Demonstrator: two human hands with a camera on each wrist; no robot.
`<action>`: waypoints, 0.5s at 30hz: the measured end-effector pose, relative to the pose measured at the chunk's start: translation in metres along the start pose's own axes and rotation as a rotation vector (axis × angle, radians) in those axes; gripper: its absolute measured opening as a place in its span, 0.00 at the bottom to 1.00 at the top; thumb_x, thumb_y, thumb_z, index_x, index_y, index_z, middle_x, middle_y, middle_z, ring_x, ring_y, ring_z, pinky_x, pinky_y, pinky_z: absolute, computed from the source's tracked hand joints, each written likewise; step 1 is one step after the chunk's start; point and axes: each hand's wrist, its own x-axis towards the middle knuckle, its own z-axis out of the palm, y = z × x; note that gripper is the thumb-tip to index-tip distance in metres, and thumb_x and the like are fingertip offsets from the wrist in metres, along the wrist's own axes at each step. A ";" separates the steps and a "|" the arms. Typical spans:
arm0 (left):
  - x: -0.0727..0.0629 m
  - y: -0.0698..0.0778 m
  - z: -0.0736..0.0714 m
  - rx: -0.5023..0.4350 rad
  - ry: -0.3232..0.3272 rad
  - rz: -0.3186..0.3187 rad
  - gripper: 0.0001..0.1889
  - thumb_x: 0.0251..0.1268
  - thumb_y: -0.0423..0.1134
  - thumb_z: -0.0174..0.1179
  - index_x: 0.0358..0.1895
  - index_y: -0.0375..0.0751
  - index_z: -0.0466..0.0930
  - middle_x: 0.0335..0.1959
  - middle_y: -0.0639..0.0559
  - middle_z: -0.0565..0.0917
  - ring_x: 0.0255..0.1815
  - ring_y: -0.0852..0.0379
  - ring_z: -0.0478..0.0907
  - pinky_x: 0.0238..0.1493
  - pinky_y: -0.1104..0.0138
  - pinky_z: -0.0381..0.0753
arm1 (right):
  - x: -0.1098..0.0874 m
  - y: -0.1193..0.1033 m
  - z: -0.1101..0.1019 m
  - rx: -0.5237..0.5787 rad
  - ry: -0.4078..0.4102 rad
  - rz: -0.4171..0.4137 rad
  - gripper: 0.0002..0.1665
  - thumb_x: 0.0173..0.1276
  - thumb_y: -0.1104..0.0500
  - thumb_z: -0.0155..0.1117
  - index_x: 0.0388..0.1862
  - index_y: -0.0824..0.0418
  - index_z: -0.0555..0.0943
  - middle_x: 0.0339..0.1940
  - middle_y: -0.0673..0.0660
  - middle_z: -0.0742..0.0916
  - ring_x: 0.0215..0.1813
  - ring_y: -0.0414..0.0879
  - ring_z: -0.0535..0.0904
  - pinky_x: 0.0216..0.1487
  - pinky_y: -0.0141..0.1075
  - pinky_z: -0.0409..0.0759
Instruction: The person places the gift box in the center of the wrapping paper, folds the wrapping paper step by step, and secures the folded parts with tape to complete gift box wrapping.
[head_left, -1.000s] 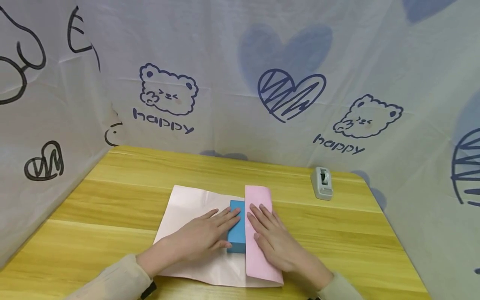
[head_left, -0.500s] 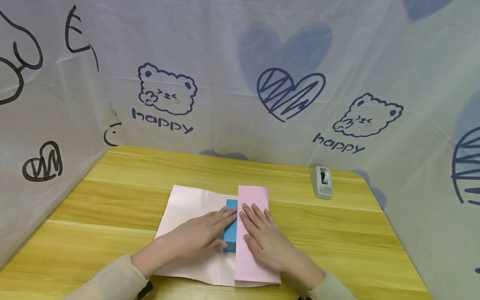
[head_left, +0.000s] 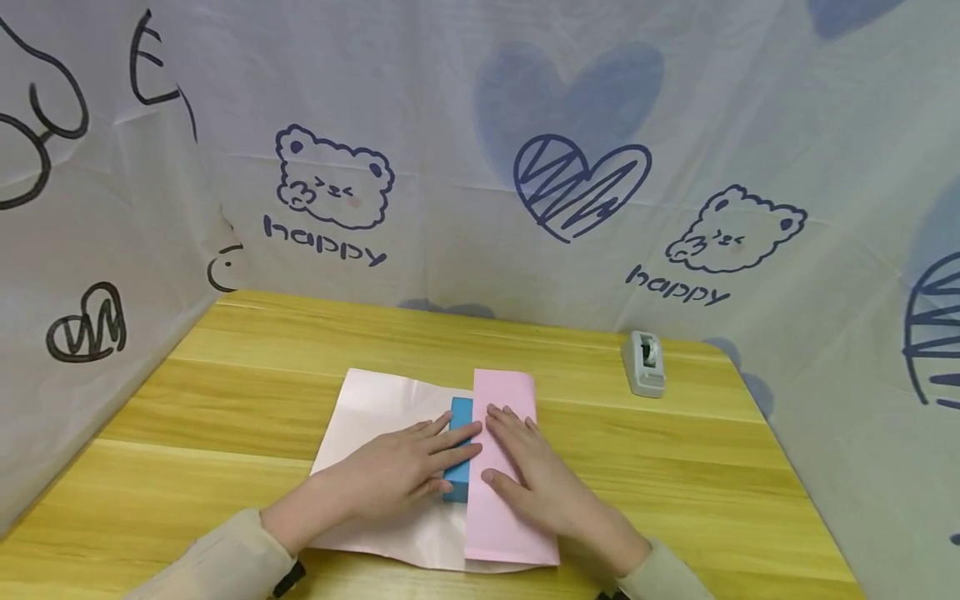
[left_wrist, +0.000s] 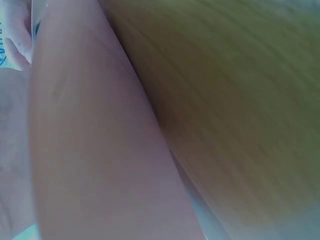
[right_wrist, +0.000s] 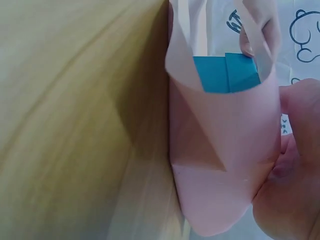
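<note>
A blue box (head_left: 459, 490) lies on a sheet of wrapping paper (head_left: 382, 400), its pale side up. The sheet's right side is folded over as a pink flap (head_left: 506, 529) that covers the box's right part. With fingers spread straight, my left hand (head_left: 393, 468) rests across the box, two fingertips on the flap's edge. My right hand (head_left: 551, 487) lies on the flap, fingers extended. In the right wrist view the paper (right_wrist: 225, 145) curves loosely around the end of the box (right_wrist: 215, 74). The left wrist view is mostly filled by a blurred arm (left_wrist: 100, 130).
A grey tape dispenser (head_left: 645, 367) stands at the back right of the wooden table (head_left: 247, 375). White cloth (head_left: 450, 208) with drawn bears and hearts hangs behind the table and along its sides.
The flap's edge has moved left, over more of the box, and the box has shifted slightly left. My right hand went left with it; my left fingertips now reach onto the flap's edge.
</note>
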 end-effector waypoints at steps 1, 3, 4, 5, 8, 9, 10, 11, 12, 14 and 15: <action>0.000 0.000 0.000 0.011 0.005 0.009 0.31 0.83 0.52 0.50 0.83 0.52 0.60 0.86 0.55 0.53 0.84 0.40 0.52 0.81 0.50 0.59 | -0.001 0.001 0.000 0.016 -0.001 0.002 0.41 0.80 0.47 0.59 0.83 0.63 0.60 0.85 0.57 0.61 0.86 0.53 0.51 0.85 0.52 0.45; 0.001 0.001 0.000 0.025 0.007 0.020 0.30 0.84 0.52 0.49 0.83 0.51 0.60 0.86 0.54 0.53 0.84 0.40 0.52 0.81 0.50 0.59 | -0.003 0.003 -0.002 0.056 -0.002 0.016 0.41 0.81 0.47 0.58 0.84 0.61 0.59 0.86 0.54 0.60 0.86 0.51 0.49 0.85 0.52 0.45; 0.001 0.001 0.000 0.035 0.006 0.023 0.30 0.84 0.52 0.49 0.83 0.51 0.60 0.85 0.54 0.54 0.84 0.40 0.52 0.81 0.51 0.59 | -0.004 0.005 -0.003 0.077 0.002 0.023 0.41 0.81 0.47 0.57 0.84 0.60 0.59 0.86 0.53 0.60 0.86 0.51 0.48 0.85 0.52 0.45; 0.001 0.001 0.000 0.041 0.003 0.026 0.30 0.84 0.52 0.49 0.83 0.51 0.60 0.85 0.54 0.54 0.84 0.40 0.52 0.81 0.51 0.59 | -0.006 0.007 -0.004 0.098 0.009 0.027 0.40 0.81 0.47 0.57 0.84 0.60 0.59 0.86 0.52 0.59 0.86 0.51 0.48 0.84 0.53 0.45; 0.000 0.002 -0.002 0.049 -0.007 0.025 0.30 0.84 0.53 0.48 0.83 0.51 0.60 0.85 0.54 0.54 0.84 0.41 0.52 0.81 0.51 0.59 | -0.009 0.015 -0.009 0.133 0.043 0.044 0.39 0.82 0.48 0.56 0.85 0.60 0.58 0.87 0.53 0.58 0.86 0.54 0.47 0.83 0.56 0.46; 0.000 0.002 -0.002 0.048 -0.009 0.024 0.30 0.84 0.52 0.48 0.83 0.51 0.59 0.85 0.54 0.54 0.84 0.41 0.52 0.81 0.51 0.59 | -0.010 0.018 -0.010 0.128 0.055 0.044 0.39 0.82 0.49 0.55 0.84 0.62 0.58 0.86 0.54 0.58 0.86 0.56 0.47 0.83 0.58 0.47; 0.000 0.002 -0.003 0.049 -0.011 0.024 0.30 0.84 0.52 0.48 0.83 0.51 0.59 0.85 0.54 0.54 0.84 0.41 0.52 0.81 0.51 0.59 | -0.011 0.021 -0.011 0.119 0.063 0.044 0.38 0.83 0.49 0.54 0.84 0.63 0.58 0.86 0.55 0.58 0.86 0.58 0.48 0.83 0.59 0.48; 0.000 0.002 -0.003 0.046 -0.013 0.023 0.30 0.84 0.52 0.49 0.83 0.51 0.59 0.85 0.54 0.54 0.84 0.41 0.51 0.81 0.51 0.58 | -0.012 0.023 -0.012 0.109 0.065 0.046 0.38 0.83 0.50 0.54 0.84 0.64 0.58 0.86 0.57 0.58 0.86 0.60 0.48 0.82 0.60 0.48; 0.000 0.002 -0.004 0.044 -0.013 0.022 0.31 0.84 0.52 0.49 0.83 0.51 0.59 0.85 0.54 0.54 0.84 0.41 0.51 0.81 0.51 0.59 | -0.013 0.026 -0.013 0.098 0.061 0.050 0.38 0.83 0.50 0.53 0.83 0.65 0.58 0.86 0.58 0.58 0.86 0.61 0.47 0.82 0.60 0.48; 0.000 0.001 -0.004 0.039 -0.013 0.022 0.31 0.84 0.52 0.49 0.83 0.51 0.59 0.85 0.54 0.54 0.84 0.41 0.51 0.81 0.51 0.59 | -0.014 0.029 -0.014 0.073 0.040 0.059 0.38 0.84 0.50 0.53 0.83 0.66 0.58 0.87 0.59 0.57 0.86 0.62 0.47 0.82 0.61 0.48; 0.000 0.001 -0.003 0.035 -0.013 0.019 0.31 0.84 0.52 0.50 0.83 0.51 0.59 0.85 0.54 0.54 0.84 0.41 0.51 0.81 0.51 0.59 | -0.014 0.031 -0.014 0.062 0.026 0.065 0.38 0.84 0.50 0.52 0.83 0.67 0.58 0.87 0.59 0.56 0.86 0.63 0.46 0.82 0.61 0.47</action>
